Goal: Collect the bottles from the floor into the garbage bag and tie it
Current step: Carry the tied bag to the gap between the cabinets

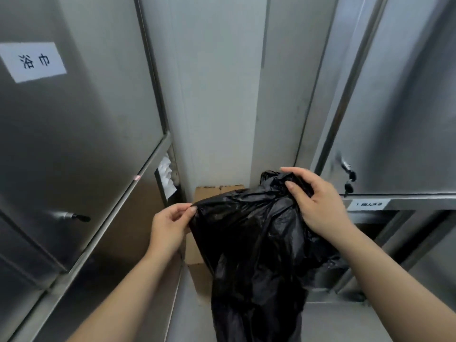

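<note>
— Bag first: where is the crumpled black plastic garbage bag [256, 243] sitting right now?

— It is hanging in the air between the two hands, over a brown cardboard box [197, 257] that is standing in the corner between the steel cabinet doors [74, 144]. Its long axis is running almost straight down, from the stretched top edge towards the bottom of the view.

— And the hands?

— The left hand [170, 224] is pinching the bag's left top corner, thumb and forefinger closed together on the film. The right hand [318, 201] is clamping a bunched fold at the far right top, fingers curled over it. The top edge is lying nearly level between them, the right end a little higher and farther off.

— So what is the coming move turning on?

— I am judging that the mouth is needing to be opened; both hands are already on the rim, at its two ends, so pulling them apart front to back looks right.

— Any bottles showing?

— None; the floor is mostly hidden behind the bag.
</note>
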Motion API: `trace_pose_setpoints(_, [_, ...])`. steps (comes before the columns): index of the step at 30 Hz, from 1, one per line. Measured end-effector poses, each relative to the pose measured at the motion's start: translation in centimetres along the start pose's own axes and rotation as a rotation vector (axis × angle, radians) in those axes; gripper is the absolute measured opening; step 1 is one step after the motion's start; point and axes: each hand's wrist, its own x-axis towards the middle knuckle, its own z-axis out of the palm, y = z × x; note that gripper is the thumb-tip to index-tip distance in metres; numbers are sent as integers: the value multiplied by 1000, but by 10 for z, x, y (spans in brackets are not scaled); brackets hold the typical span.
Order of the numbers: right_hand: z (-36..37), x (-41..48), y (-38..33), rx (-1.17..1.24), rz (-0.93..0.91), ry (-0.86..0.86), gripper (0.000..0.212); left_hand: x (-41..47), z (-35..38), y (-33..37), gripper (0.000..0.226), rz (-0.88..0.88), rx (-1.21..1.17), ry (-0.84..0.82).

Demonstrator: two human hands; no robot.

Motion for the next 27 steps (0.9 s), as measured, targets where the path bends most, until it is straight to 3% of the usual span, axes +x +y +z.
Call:
trace_pose_setpoints(3, [13,35,3,-17,-21,51,25,43,2,27,9,-40,-250,75])
trace_pose_setpoints(10, [45,130,-4,-51,-81,267,24,137,14,100,5,-47,-441,-75])
trace_pose_setpoints(15, [57,186,-6,-48,-85,396,24,193,12,139,14,56,-477,-154])
trace_pose_setpoints(18, [64,221,-10,28,-75,428,24,227,1,154,17,148,-481,-125])
trace_pose_setpoints(21, [75,257,-19,66,-106,437,24,257,-6,170,3,222,-479,-94])
trace_pose_setpoints(27, [90,327,-31,141,-169,448,22,315,-2,207,13,344,-419,-18])
